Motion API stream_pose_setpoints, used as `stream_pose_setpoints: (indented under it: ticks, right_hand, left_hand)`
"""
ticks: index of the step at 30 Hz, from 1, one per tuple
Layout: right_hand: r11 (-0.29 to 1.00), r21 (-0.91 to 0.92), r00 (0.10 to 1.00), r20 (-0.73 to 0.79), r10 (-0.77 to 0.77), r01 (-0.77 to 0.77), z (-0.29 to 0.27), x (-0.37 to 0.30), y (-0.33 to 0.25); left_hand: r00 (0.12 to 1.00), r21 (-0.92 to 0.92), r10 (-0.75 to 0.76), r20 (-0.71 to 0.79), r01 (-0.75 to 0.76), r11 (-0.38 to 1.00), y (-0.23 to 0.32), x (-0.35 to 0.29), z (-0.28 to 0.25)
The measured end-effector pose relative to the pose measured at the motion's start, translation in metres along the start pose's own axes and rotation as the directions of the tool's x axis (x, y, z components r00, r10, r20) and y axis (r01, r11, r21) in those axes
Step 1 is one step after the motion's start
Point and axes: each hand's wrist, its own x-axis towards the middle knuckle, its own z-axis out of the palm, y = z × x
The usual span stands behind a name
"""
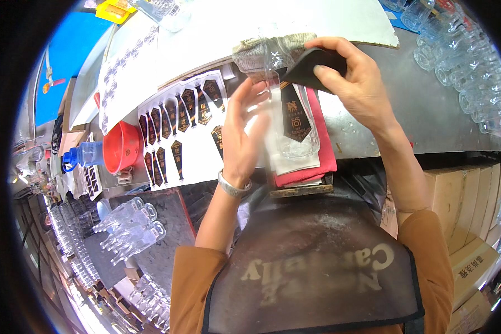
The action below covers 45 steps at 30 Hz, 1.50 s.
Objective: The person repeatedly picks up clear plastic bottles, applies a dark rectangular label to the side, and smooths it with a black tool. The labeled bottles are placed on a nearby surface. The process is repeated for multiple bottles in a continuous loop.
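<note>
Right forearm (398,167) reaches far and left; left forearm (217,220) reaches far, slightly right. Left hand (244,125) along left side of clear bottle (293,111), fingers part open, blurred, can't tell contact. Bottle lies over red cloth (329,161). Right hand (359,80), far right, pinches black pad (309,68), thumb against fingers.

A red bowl (121,149) is just beside a bluish bottle (90,153) with a blue cap (70,160) at the left. Cardboard boxes (455,197) stand in a row past the table's near edge. Clear glassware (452,69) crowds the right; something yellow (112,11) lies top left.
</note>
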Motion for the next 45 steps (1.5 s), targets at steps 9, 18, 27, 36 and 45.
stream_pose_setpoints:
  ticks: [9,18,27,36,45]
  right_hand:
    - [0.76,-0.452,0.884,0.267,-0.385,0.467,0.011,0.026,-0.032]
    - [0.543,-0.399,0.668,0.541,-0.51,0.738,0.029,-0.019,-0.046]
    - [0.912,-0.214,0.727,0.676,-0.121,0.351,0.006,-0.042,-0.058]
    - [0.933,-0.062,0.896,0.263,0.358,-0.355,-0.015,-0.046,0.006]
    - [0.936,-0.127,0.895,0.275,0.35,-0.328,-0.002,-0.057,0.008]
  left_hand:
    - [0.962,0.461,0.218,0.167,-0.271,0.845,-0.008,-0.049,0.004]
    - [0.943,0.474,0.324,0.068,-0.317,0.822,-0.007,-0.05,0.01]
    - [0.957,0.28,0.247,0.153,-0.282,0.918,-0.001,-0.039,-0.005]
    - [0.948,0.599,0.246,0.201,-0.317,0.735,0.033,0.005,0.01]
    - [0.942,0.809,0.22,0.254,-0.331,0.486,0.042,0.002,0.016]
